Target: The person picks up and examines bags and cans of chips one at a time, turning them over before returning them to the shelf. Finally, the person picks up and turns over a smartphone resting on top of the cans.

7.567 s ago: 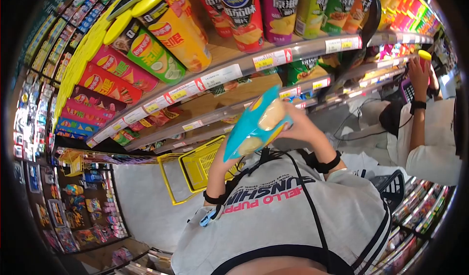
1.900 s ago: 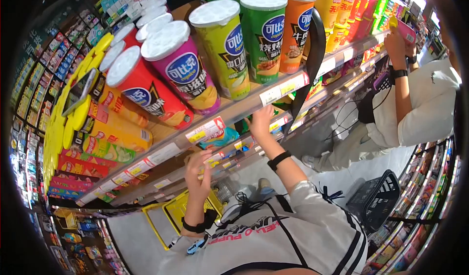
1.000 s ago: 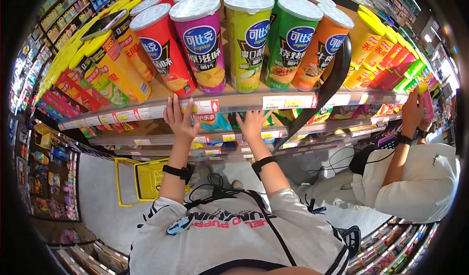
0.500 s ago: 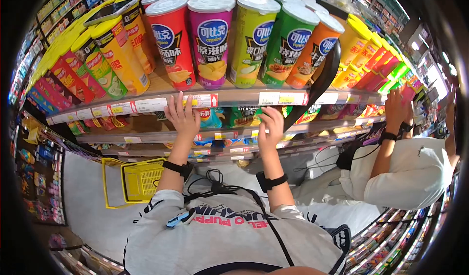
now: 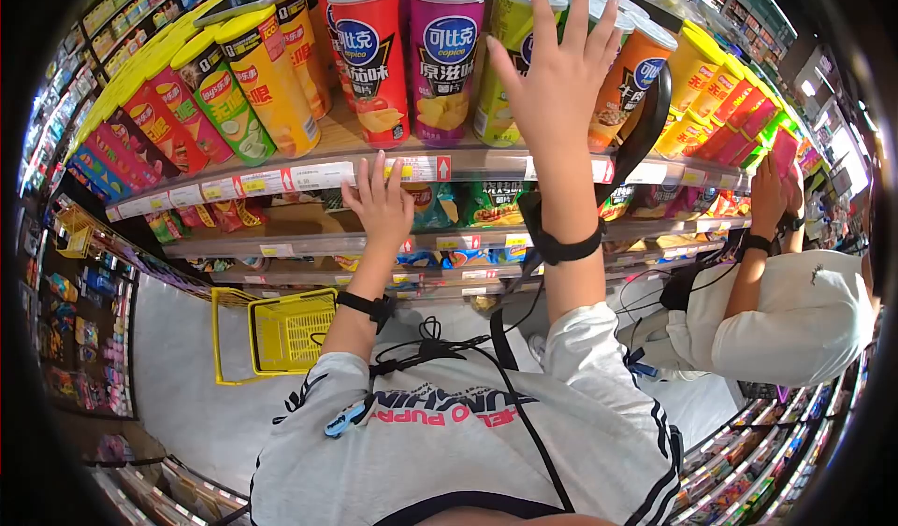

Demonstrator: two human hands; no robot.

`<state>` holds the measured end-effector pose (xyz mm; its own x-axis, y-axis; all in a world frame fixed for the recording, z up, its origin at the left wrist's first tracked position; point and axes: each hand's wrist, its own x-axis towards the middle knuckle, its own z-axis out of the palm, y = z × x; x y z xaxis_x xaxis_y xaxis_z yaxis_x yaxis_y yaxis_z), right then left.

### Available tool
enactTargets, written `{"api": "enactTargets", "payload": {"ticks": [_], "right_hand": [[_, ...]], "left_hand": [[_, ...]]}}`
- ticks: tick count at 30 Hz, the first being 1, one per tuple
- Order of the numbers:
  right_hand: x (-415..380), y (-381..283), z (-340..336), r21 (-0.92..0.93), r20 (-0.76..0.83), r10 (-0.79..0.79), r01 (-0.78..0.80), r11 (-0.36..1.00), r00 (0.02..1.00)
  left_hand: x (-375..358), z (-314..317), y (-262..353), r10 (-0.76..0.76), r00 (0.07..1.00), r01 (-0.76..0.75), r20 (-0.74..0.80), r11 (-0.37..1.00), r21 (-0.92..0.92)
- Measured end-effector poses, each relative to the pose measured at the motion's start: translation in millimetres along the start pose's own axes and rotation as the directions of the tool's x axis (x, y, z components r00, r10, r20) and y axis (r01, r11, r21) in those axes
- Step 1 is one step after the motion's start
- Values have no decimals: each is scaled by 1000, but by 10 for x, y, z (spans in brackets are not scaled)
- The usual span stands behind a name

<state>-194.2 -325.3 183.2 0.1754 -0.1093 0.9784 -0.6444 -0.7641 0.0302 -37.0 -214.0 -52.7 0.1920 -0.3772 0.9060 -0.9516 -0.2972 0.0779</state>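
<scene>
My left hand rests at the price-label strip of the shelf edge, fingers apart and holding nothing. Raised in front of the chip cans, my right hand has its fingers spread and holds nothing. It partly covers a light green can and hides most of the darker green one behind it. A purple can and a red can stand upright left of it. To its right is an orange can, close to a black curved strap.
Yellow-lidded cans fill the shelf's left, with a phone lying on their lids. A yellow basket is on the floor at lower left. Another person stands at the right, arms raised to the shelf. Bagged snacks sit below.
My right hand has risen from the shelf edge to in front of the cans, fingers spreading. My left hand stays by the edge. The view has shifted slightly.
</scene>
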Motion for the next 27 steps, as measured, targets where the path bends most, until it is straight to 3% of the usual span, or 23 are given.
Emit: {"api": "enactTargets", "payload": {"ticks": [2, 9, 14, 17, 21, 25, 27], "right_hand": [[-41, -59, -69, 34, 39, 40, -42, 999, 998], [-386, -207, -238, 425, -120, 214, -145, 894, 969], [-450, -232, -315, 445, -166, 284, -185, 876, 944], [-443, -140, -278, 498, -26, 322, -267, 825, 947], [-487, -79, -324, 576, 1, 400, -327, 749, 917], [-476, 8, -588, 847, -17, 705, -365, 388, 709], [-529, 157, -649, 883, -40, 809, -357, 303, 587]], "left_hand": [[18, -8, -14, 1, 1000, -1, -1, 1000, 0], [-14, -14, -88, 45, 999, -46, 22, 999, 10], [-23, 2, -69, 50, 999, -50, -1, 999, -10], [-17, 25, -80, 47, 999, -48, -13, 999, -13], [-21, 53, -107, 66, 998, -66, -18, 998, -1], [-48, 160, -167, 106, 991, -103, -82, 994, 43], [-69, 224, -190, 101, 989, -96, -106, 994, 54]]}}
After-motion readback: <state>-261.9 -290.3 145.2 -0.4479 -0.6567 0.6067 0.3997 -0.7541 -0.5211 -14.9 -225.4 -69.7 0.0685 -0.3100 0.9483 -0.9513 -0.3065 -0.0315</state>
